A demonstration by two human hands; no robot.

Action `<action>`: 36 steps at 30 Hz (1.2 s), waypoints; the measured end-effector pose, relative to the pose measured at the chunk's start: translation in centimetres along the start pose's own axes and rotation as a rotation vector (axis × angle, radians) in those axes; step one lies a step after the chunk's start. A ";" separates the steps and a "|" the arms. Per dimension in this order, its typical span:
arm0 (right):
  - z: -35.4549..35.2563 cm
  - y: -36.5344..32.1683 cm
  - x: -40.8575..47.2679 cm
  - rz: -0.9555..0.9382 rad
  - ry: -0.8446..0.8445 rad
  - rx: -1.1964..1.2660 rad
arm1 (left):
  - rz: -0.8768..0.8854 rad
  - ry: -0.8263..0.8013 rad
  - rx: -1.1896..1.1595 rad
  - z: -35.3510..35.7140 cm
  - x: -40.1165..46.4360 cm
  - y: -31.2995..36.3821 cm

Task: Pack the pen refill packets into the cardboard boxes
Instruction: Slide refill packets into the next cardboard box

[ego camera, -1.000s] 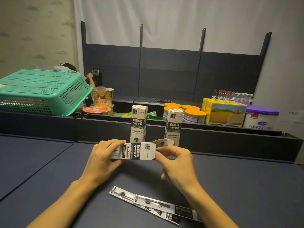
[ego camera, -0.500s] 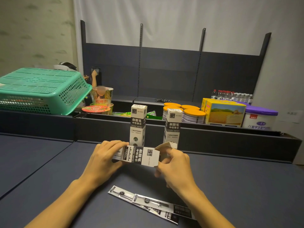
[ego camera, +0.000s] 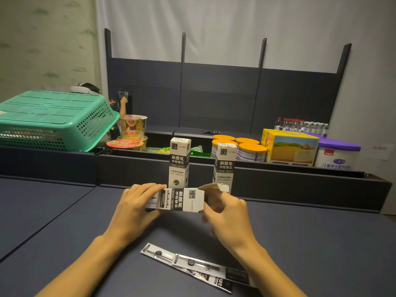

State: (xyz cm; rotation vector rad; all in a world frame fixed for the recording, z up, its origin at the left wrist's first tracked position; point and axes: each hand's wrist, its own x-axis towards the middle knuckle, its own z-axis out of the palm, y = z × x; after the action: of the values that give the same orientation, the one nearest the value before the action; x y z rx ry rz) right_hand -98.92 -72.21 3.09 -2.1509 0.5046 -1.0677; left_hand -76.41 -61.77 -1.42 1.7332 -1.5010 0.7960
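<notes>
Above the dark table, the left hand gripped one cardboard box held sideways, fingers curled over its top. The right hand worked at its open flap, fingers curled there. Two more boxes stood upright behind, apart from each other. Two refill packets lay overlapping near the right forearm. Four orange-lidded tins sat beyond.

Matt printed cardboard box; glossy plastic refill packets — perforated green plastic basket, matt dark table.
</notes>
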 end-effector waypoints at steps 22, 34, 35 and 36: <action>-2.7 0.2 1.1 0.181 -0.310 0.109 | -0.084 0.057 -0.047 -0.4 0.1 0.1; -7.0 -0.5 0.7 0.353 -0.983 -0.522 | -0.059 0.065 -0.055 -0.3 -0.1 0.0; -7.0 -0.5 0.7 0.365 -0.998 -0.559 | -0.061 0.063 -0.052 -0.3 -0.1 0.0; -6.9 -0.5 0.6 0.373 -1.009 -0.584 | -0.061 0.063 -0.051 -0.3 -0.1 0.0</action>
State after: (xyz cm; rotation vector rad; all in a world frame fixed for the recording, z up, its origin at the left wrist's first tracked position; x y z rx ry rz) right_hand -104.11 -74.98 6.84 -2.5756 0.7091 0.4657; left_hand -76.43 -61.49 -1.32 1.6926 -1.4087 0.7670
